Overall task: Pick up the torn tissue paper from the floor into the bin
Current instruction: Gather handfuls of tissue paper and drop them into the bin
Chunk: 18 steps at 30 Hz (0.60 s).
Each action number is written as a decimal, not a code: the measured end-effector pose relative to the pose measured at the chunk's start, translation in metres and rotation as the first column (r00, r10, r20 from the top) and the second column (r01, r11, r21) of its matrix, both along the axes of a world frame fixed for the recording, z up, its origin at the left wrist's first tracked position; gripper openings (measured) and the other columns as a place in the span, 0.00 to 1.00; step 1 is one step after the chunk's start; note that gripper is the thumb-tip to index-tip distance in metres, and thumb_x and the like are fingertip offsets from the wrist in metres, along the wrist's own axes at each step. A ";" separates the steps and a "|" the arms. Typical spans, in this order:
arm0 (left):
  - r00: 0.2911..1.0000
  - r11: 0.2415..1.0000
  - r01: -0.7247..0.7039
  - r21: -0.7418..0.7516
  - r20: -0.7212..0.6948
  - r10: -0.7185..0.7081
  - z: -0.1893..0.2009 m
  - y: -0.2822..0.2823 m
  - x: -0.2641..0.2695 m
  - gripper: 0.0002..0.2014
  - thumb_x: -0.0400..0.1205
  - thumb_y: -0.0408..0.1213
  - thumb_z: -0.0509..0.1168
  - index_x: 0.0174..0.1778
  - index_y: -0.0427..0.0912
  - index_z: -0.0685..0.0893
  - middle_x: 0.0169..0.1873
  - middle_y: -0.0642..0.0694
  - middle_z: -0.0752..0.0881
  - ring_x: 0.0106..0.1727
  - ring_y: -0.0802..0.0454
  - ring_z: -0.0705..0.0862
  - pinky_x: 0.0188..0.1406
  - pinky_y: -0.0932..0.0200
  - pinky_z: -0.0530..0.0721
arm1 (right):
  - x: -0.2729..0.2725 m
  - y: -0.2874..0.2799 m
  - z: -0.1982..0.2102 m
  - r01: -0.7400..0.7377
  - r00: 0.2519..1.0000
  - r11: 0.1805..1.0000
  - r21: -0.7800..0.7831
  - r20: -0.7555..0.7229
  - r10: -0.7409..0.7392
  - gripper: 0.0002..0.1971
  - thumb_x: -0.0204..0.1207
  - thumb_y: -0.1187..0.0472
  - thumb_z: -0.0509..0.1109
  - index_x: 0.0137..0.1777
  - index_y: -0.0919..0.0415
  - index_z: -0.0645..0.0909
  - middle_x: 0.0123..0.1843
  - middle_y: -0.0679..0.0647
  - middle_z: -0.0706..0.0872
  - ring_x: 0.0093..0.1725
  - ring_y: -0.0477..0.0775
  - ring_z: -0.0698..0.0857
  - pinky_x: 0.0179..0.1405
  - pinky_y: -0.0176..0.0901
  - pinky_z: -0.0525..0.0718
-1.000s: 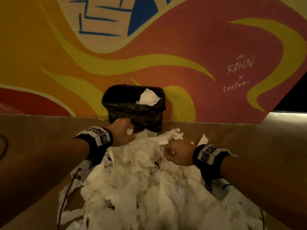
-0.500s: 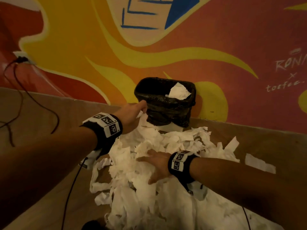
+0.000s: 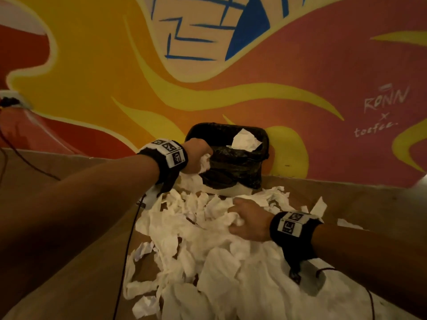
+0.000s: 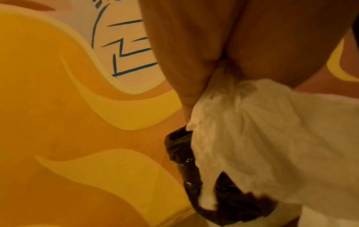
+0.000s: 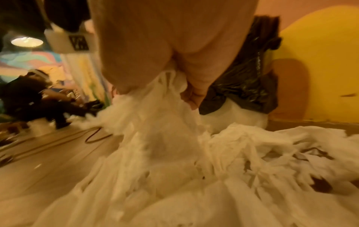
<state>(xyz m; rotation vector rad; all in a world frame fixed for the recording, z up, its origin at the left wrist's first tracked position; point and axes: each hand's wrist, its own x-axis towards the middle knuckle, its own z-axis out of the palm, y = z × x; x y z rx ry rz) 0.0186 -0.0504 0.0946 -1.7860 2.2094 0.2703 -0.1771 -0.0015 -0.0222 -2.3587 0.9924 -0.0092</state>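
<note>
A big heap of torn white tissue paper [image 3: 208, 245] covers the brown floor in front of a small bin [image 3: 227, 158] lined with a black bag, which stands against the painted wall. One crumpled tissue [image 3: 246, 140] sticks out of the bin. My left hand [image 3: 197, 155] is at the bin's left rim, gripping a wad of tissue [image 4: 252, 122] that hangs over the black liner [image 4: 180, 147]. My right hand [image 3: 248, 221] is down in the heap, fingers curled round a bunch of tissue [image 5: 165, 115].
A painted mural wall [image 3: 115, 65] rises right behind the bin. Thin black cables [image 3: 129, 239] trail over the floor on the left. A wall socket [image 3: 11, 100] sits at far left. In the right wrist view another person [image 5: 29, 95] crouches far off on the left.
My left hand has lifted to the bin's rim with a wad of tissue. My right hand, flat on the heap half a second ago, has closed on a bunch of tissue.
</note>
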 end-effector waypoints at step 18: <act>0.946 0.996 0.094 -0.005 -0.311 -0.091 -0.022 -0.020 -0.004 0.17 0.82 0.53 0.64 0.48 0.41 0.85 0.42 0.46 0.83 0.42 0.47 0.80 0.35 0.58 0.74 | -0.036 0.020 0.016 0.365 0.906 0.931 0.018 -0.238 -0.351 0.27 0.74 0.38 0.68 0.70 0.50 0.77 0.71 0.50 0.79 0.72 0.55 0.75 0.70 0.47 0.73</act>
